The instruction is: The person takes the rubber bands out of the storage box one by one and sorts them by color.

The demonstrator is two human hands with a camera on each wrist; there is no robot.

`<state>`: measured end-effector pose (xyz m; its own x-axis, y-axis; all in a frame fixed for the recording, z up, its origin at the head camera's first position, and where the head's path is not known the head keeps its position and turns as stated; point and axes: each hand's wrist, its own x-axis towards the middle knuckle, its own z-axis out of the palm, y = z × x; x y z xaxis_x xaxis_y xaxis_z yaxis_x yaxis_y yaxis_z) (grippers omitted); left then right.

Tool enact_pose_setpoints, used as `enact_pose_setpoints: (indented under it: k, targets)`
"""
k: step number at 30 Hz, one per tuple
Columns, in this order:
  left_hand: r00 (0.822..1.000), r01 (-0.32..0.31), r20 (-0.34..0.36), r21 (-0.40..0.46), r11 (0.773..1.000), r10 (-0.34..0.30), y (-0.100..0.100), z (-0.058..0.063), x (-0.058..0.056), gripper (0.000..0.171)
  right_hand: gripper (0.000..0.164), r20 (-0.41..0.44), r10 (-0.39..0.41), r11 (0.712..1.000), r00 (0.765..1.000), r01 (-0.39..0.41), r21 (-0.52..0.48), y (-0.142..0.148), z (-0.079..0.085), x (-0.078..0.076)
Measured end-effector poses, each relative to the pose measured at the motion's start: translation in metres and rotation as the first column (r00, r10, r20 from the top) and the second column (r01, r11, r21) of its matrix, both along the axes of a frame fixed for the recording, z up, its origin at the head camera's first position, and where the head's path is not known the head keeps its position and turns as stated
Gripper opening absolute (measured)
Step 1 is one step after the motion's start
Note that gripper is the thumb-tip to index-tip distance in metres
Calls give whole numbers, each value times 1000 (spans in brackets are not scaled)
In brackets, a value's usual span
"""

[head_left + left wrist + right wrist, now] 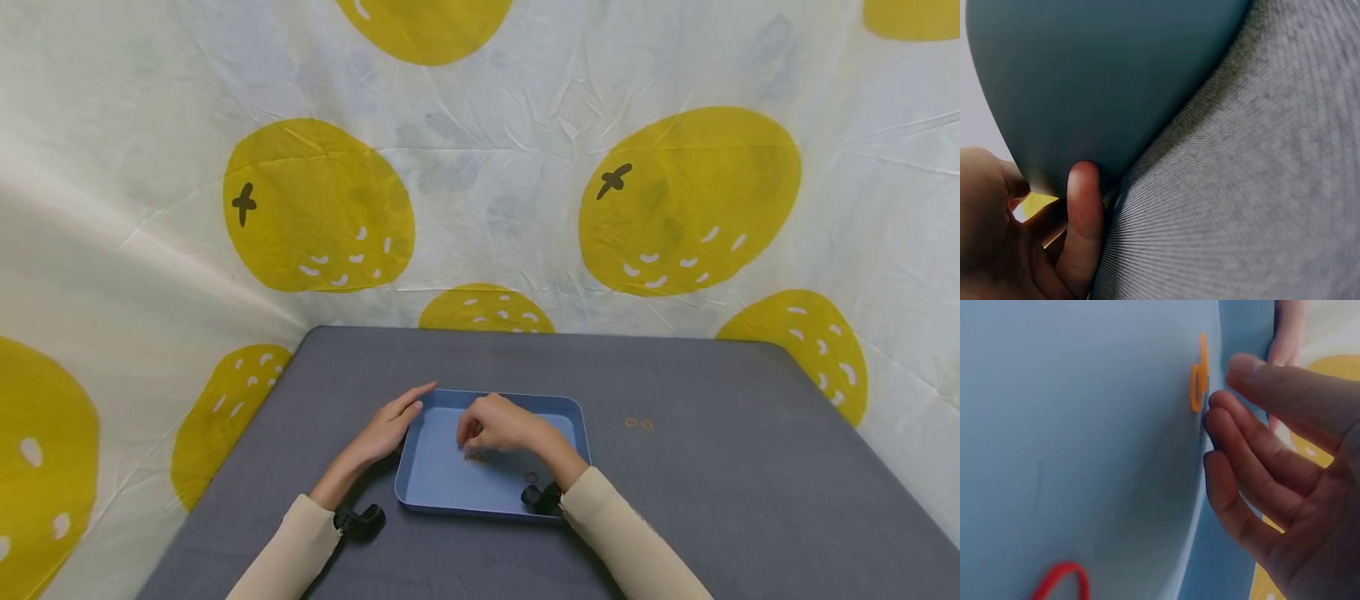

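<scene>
A shallow blue tray (442, 492) lies on the grey table. My left hand (386, 429) rests at its far left corner, fingers straight along the rim; in the left wrist view the thumb (1085, 219) touches the tray's outer wall. Over the tray's middle is my right hand (498, 423), bent down with loosely curled fingers. Two orange rubber bands (1197, 387) sit right at its fingertips in the right wrist view, where thumb and forefinger stand apart with nothing between them. A red rubber band (1063, 578) lies nearer the tray's front right.
To the right of the tray, two more orange rubber bands (639, 423) lie side by side on the grey tabletop (720, 483). A white cloth with yellow fruit shapes (487, 208) hangs behind and beside the table. Each wrist wears a black camera (360, 522).
</scene>
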<state>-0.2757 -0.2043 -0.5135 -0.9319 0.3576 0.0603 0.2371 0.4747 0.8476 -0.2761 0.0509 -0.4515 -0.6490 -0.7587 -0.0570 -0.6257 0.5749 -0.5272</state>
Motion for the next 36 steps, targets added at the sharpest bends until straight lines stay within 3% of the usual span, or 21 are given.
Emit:
enact_pose_setpoints:
  k: [13,26,36]
  targets:
    - [1000,-11,23,12,1000,11,-1,3,1,45,6,33,2,1000,999,-3,12,-4,-7,-6]
    - [999,-9,33,19,1000,8,-1,3,3,45,18,64,-7,999,998,5,43,-6,-13,-6]
    - [999,-5,33,25,1000,4,-1,3,2,45,17,104,-32,999,994,31,11,-4,-17,-10]
